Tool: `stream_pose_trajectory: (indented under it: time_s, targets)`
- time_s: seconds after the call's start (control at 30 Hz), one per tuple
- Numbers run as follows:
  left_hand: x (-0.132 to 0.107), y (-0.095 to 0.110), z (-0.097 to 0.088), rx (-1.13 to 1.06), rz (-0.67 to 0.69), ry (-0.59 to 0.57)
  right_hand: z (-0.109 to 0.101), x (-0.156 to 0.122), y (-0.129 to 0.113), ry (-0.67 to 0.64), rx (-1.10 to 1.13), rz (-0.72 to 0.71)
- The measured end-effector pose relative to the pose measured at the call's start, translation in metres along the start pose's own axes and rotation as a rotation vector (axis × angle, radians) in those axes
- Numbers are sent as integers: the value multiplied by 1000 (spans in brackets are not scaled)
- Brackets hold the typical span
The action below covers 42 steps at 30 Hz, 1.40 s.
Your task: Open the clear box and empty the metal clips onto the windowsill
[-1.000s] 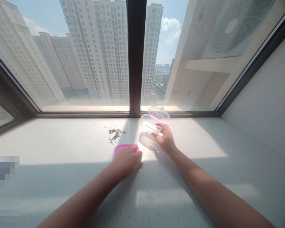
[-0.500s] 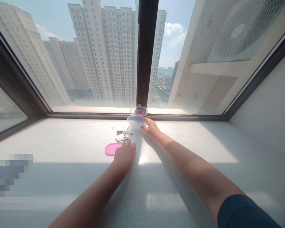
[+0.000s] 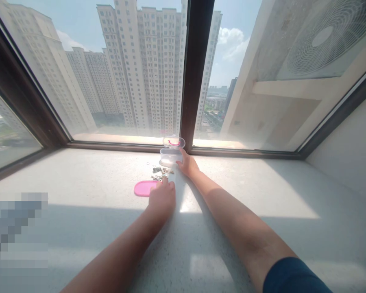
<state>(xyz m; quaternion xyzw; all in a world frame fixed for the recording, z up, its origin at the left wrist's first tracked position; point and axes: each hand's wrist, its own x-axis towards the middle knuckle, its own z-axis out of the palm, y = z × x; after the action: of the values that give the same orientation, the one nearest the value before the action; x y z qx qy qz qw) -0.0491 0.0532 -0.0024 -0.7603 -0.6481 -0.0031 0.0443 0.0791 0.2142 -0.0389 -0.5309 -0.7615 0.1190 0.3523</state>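
Observation:
A small clear plastic box [image 3: 168,156] stands near the window, its clear lid [image 3: 167,142] with a pink handle raised behind it. My right hand [image 3: 188,163] grips the box's right side, thumb in front. Just before the box lies a loose pile of small metal clips [image 3: 162,170], some dark and some pale. My left hand [image 3: 163,197] reaches to the pile's near edge, fingers curled down and closed. What its fingertips hold, if anything, is hidden. Left of that hand lies a flat pink oval piece [image 3: 144,188], its right end behind the fingers.
All of this rests on a pale speckled window sill [image 3: 94,179], partly in sun and partly in shadow. Dark window frames [image 3: 198,73] rise behind, with a white wall [image 3: 347,150] to the right. Tiny rings [image 3: 148,163] lie left of the clips. A blurred patch covers the lower left.
My right hand and the clear box have moved left, nearer the clips. My left hand has shifted slightly at the near edge of the clips. The camera view has turned a little.

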Motion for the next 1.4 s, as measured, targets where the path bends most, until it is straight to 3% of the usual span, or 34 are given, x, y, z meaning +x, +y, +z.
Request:
stream_pose_trajectory:
  time_s: [0.27, 0.43, 0.53, 0.67, 0.83, 1.17, 1.4]
  targets:
    - [-8, 10, -3, 43, 52, 54, -30, -43, 12, 42, -24, -94]
    - [-16, 28, -3, -55, 244, 107, -64, -85, 22, 54, 21, -147]
    - [-14, 35, 1, -140, 334, 108, -80, -110, 26, 46, 58, -79]
    - [-5, 35, 8, -361, 531, 70, -87, -132, 33, 38, 261, 140]
    - [4, 29, 18, -663, 424, 84, -90, -135, 40, -30, 362, 220]
    - [2, 16, 16, -577, 446, -17, -114, -138, 53, -339, 325, 257]
    - [-2, 19, 10, -462, 461, -69, -117, -141, 59, -378, 179, 220]
